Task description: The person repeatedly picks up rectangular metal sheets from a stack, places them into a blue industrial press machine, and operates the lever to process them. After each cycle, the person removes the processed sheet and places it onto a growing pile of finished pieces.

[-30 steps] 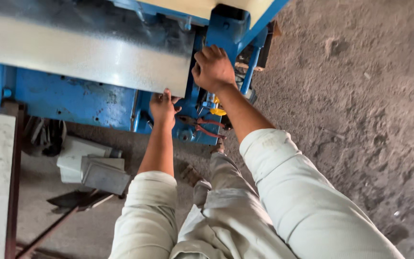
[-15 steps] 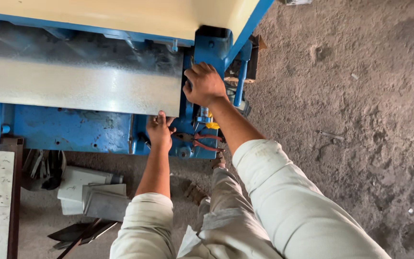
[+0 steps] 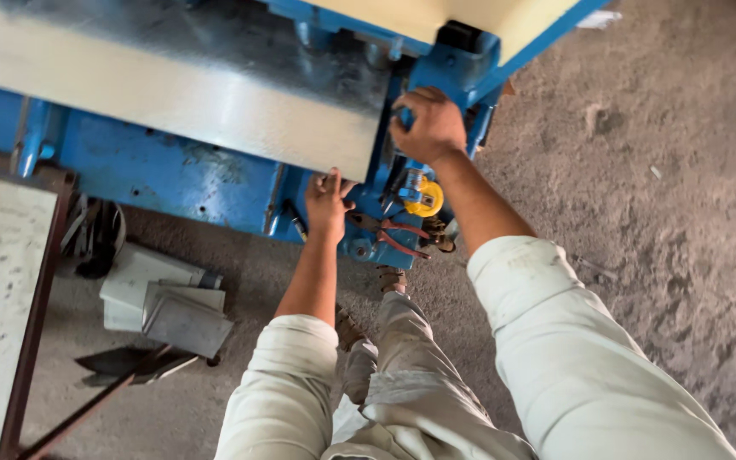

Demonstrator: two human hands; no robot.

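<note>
Fingers [image 3: 327, 182] of my left hand [image 3: 327, 204] press against the near edge of the metal sheet [image 3: 215, 94], gripping its corner on the blue machine [image 3: 172, 175]. Up and right of them, my right hand [image 3: 426, 126] clenches around the machine's blue upright; yellow tape measure [image 3: 426, 198] sits between both hands.

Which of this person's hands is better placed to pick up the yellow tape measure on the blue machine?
Probably the right hand: it rests on the blue machine just above the yellow tape measure. The left hand sits further off, at the metal sheet's edge.
</note>
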